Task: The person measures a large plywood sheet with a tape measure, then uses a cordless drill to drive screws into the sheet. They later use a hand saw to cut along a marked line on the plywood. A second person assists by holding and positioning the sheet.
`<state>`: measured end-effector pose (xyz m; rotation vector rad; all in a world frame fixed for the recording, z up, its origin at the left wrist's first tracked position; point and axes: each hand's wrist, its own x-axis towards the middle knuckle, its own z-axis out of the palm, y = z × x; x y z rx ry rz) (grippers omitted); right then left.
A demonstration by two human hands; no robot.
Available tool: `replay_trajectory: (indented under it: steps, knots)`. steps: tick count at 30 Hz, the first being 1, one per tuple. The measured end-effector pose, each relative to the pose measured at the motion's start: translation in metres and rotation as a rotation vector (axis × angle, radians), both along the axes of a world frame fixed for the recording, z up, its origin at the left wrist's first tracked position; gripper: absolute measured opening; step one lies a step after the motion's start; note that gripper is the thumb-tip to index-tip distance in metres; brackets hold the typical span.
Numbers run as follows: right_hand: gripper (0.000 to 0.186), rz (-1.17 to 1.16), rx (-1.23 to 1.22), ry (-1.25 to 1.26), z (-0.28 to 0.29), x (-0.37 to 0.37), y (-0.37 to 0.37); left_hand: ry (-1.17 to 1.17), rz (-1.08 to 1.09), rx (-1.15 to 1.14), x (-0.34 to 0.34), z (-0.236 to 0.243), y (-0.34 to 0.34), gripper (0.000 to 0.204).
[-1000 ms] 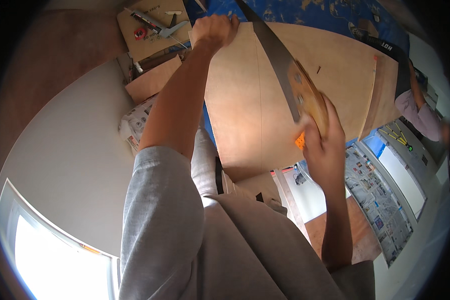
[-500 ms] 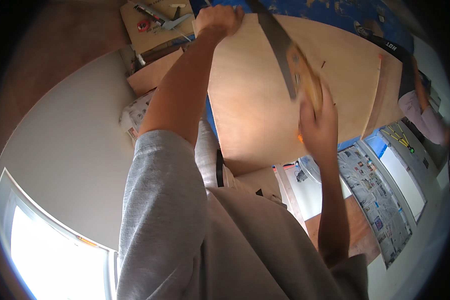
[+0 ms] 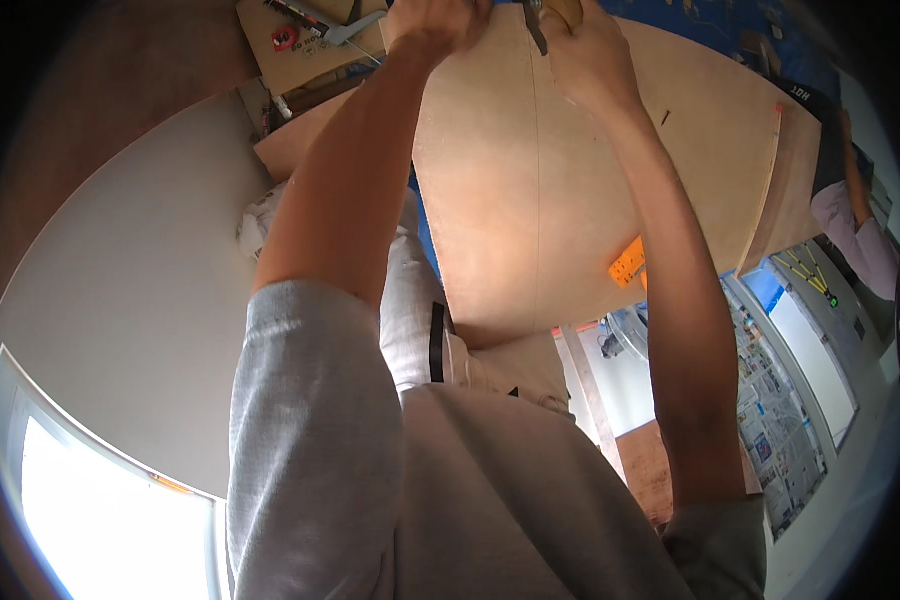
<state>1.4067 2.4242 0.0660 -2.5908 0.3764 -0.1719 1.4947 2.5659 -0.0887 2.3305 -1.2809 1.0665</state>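
Observation:
A large plywood sheet [image 3: 480, 200] lies in front of me, with a thin dark line running along it from far to near. My right hand [image 3: 592, 62] is wrapped round the wooden handle of a handsaw [image 3: 536, 30] at the far edge. Only a short piece of its dark blade shows beside the line; the rest is cut off by the picture's top. My left hand [image 3: 438, 22] rests at the sheet's far left corner, its fingers mostly out of view. An orange square tool [image 3: 627, 262] lies on the plywood, partly behind my right forearm. A small dark screw or nail [image 3: 666, 117] lies farther right.
At the far left, a cardboard sheet [image 3: 315, 60] bears a red tape measure [image 3: 285, 38] and a grey-framed tool. Another person's sleeve [image 3: 850, 225] shows at the right. Blue sheeting [image 3: 670, 12] lies beyond the plywood; a newspaper-covered panel [image 3: 775, 430] is at the lower right.
My right hand has moved the saw away from me, toward the far edge. The line and the orange tool now show more plainly. My left hand stays at the corner.

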Motion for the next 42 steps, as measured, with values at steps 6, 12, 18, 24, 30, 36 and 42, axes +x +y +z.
replay_trajectory:
  steps: [6, 12, 18, 24, 30, 36, 42]
  knots:
    - [0.046, -0.296, 0.263, 0.346, 0.100, -0.111, 0.033, 0.554, 0.092, 0.324, 0.004, -0.002, -0.009, 0.045]
    - [0.053, -0.539, 0.469, 0.579, 0.187, -0.171, 0.061, 0.840, 0.291, 0.161, 0.002, 0.001, -0.010, 0.038]
    - [0.044, -0.193, 0.176, 0.176, 0.057, -0.071, 0.036, 0.198, 0.140, -0.042, 0.000, -0.016, -0.002, 0.024]
    - [0.044, -0.188, 0.227, 0.209, 0.045, -0.070, 0.017, 0.529, 0.217, 0.260, 0.002, -0.030, -0.011, 0.032]
    - [0.051, -0.481, 0.420, 0.463, 0.166, -0.181, 0.065, 0.378, 0.207, 0.151, 0.000, -0.022, -0.007, 0.039]
    - [0.053, -0.508, 0.408, 0.375, 0.139, -0.150, 0.062, 0.152, 0.103, 0.049, 0.003, -0.008, -0.004, 0.034]
    - [0.047, -0.310, 0.320, 0.187, 0.034, -0.077, 0.032, 0.555, 0.203, 0.130, -0.001, -0.009, -0.008, 0.041]
